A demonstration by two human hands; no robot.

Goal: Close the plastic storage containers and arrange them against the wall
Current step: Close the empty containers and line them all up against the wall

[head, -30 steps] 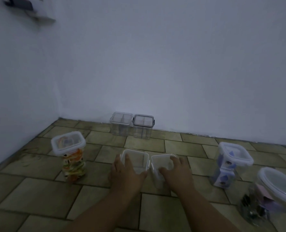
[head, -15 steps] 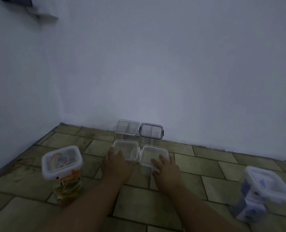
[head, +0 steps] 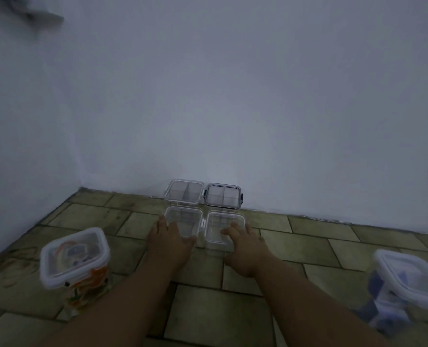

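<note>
Two clear square plastic boxes have moved in the last sec. We slid them over the brown floor tiles (head: 315, 249), away from us & up toward the white wall (head: 233, 108). Before, they sat well short of the pair at the back. Now the left front box (head: 184, 219) sits just in front of the clear-lidded square box (head: 184, 192) by the wall. The right front box (head: 219, 220) sits just in front of the square box with dark side clips (head: 223, 196). Touching or a tiny gap? We can't tell.

Our left hand (head: 169, 237) presses the near left corner of its box, fingers up the side, thumb along the near edge. Our right hand (head: 245, 242) lies on the near part of the other lid, fingers mostly straight. Both hands push; they don't pinch.

So we think this pair is about done: 2 rows of 2 by the wall. The front boxes are see-thru w/ lids on, and look empty. Lids snapped shut? Too blurry to say.

Not done yet, we think: the tall white-lidded box of bright coloured stuff (head: 75, 261) on our left & the white-lidded box of blue stuff (head: 408, 279) on our right, both far from the wall.
</note>
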